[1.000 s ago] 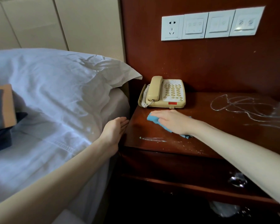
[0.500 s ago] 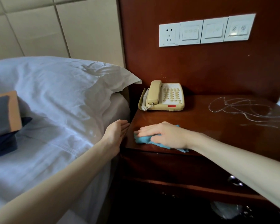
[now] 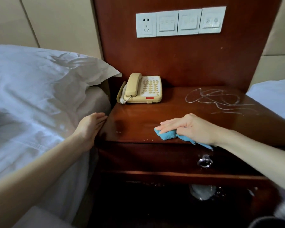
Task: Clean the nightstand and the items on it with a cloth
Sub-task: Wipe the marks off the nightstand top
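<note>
The dark red wooden nightstand [image 3: 138,116] fills the middle of the view. My right hand [image 3: 190,127] lies flat on a blue cloth [image 3: 167,134] near the top's front edge, thumb tucked against the cloth. A cream telephone [image 3: 144,88] stands at the back left of the top. White scribbled streaks [image 3: 217,99] mark the back right of the top, and a few white specks [image 3: 118,132] lie near the front left. My left hand [image 3: 90,127], fingers straight, rests against the nightstand's left edge beside the bed.
A bed with a white pillow [image 3: 39,79] and sheet is on the left; another white bed [image 3: 276,99] is at the right. Sockets and switches [image 3: 179,22] sit on the wooden back panel. A metal ring pull [image 3: 205,162] hangs on the drawer below.
My right hand has slid the cloth from the front left of the top toward the right along the front edge. The smear near the front edge is gone. My left hand stays put.
</note>
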`<state>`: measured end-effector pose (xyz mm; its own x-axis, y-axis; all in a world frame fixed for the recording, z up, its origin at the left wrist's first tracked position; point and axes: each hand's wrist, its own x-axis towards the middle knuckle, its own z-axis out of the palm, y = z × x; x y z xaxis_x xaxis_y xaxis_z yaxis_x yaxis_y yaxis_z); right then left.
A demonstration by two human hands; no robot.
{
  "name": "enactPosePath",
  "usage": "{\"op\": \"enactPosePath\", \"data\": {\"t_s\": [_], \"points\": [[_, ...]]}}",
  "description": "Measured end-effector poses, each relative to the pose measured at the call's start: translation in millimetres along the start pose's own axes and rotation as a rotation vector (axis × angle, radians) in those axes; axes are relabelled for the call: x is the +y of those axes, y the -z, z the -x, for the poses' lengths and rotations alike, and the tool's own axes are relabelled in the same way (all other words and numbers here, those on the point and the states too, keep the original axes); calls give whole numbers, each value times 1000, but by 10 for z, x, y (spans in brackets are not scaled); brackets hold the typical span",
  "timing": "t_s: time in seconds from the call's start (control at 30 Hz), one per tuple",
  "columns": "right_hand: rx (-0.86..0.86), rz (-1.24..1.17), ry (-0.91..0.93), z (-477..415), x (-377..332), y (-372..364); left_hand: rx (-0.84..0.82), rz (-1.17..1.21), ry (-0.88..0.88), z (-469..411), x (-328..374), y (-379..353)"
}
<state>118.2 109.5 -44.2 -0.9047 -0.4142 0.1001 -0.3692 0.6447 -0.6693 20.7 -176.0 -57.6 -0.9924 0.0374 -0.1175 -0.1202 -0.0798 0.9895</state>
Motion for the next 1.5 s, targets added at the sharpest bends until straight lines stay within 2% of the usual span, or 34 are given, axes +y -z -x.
{"op": "enactPosePath", "data": {"t_s": [0.17,0.37,0.47,0.73,0.9,1.07,1.27,1.4,1.5], "points": [[-2,118,22,-185,-60,-137,19,22,12,23,4,-5],[-74,197,210,-965,-556,-683,3,53,48,83,55,-18],[-86,200,282,-1065,-635,-765,-7,68,63,74,71,-5],[-71,146,148,-617,-355,-454,-10,76,27,60,60,5],[7,168,106,-314,-201,-328,-14,57,18,91,62,-11],[74,360,72,76,29,-176,-15,50,17,72,50,-11],[249,490,-79,407,205,-69,-11,34,17,17,20,7],[280,537,-23,239,34,-273,21,27,8,1,-7,2],[217,535,80,-58,-229,-520,38,20,8,14,6,-18]]}}
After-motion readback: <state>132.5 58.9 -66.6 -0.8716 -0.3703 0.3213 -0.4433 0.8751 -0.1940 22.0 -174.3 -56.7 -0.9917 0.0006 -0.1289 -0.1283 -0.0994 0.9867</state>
